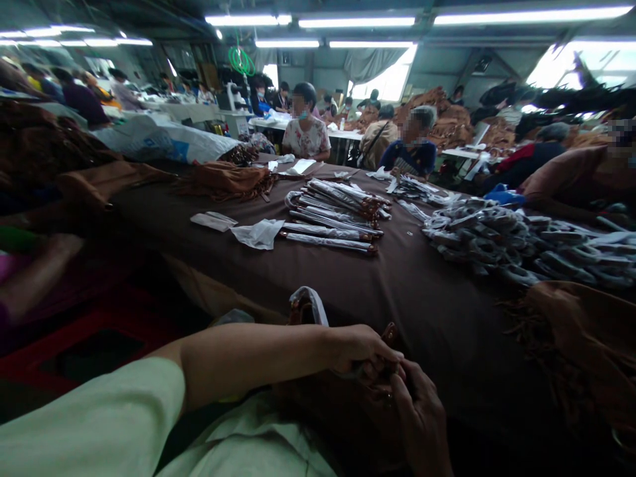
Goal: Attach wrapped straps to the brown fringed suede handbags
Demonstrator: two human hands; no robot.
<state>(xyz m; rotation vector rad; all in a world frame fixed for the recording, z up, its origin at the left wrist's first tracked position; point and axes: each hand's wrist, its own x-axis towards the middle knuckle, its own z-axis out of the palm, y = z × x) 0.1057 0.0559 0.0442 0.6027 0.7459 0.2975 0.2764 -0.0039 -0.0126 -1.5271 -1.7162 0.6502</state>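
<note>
Over my lap lies a dark brown bag (338, 411), mostly in shadow. Its strap (314, 301), wrapped in whitish film, loops up behind my left forearm. My left hand (365, 351) is closed around the strap near a brown leather tab (390, 333) that sticks up past the knuckles. From the right, my right hand (420, 407) meets it with thumb and fingers pinched together at the left fingertips. What that pinch holds is too small and dark to make out. A small metal glint shows on the bag below.
Film-wrapped straps (332, 212) lie stacked on the brown-covered table (422, 318), beside loose white wrappers (258, 233). To the right are a large heap of wrapped straps (497, 238) and a fringed brown bag (581, 324). Another person's arm (40, 271) is at left; several people sit beyond.
</note>
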